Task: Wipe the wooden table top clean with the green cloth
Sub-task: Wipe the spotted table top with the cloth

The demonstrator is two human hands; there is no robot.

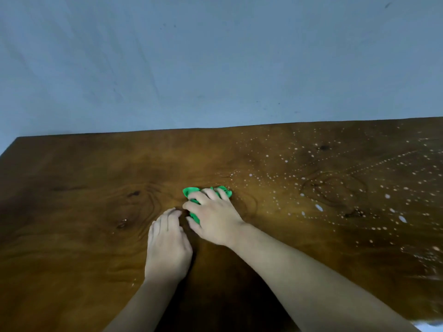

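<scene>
Under my right hand [215, 219], near the middle of the wooden surface [72, 212], the green cloth [191, 191] lies bunched, fingers spread and pressing it down. My left hand [167, 245] rests just beside, curled loosely, holding nothing. White droplets [335, 188] speckle the right side, below a blue-grey wall [215, 56].

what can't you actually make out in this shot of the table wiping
- Green cloth: head view shows only its edges; the right hand covers most of it, so its size and folds are hidden.
- Wooden table top: right end and near edge are cut off by the frame.
- White droplets: what the liquid is cannot be told.
- Left hand: palm faces down, so contact with the wood is hidden.
</scene>
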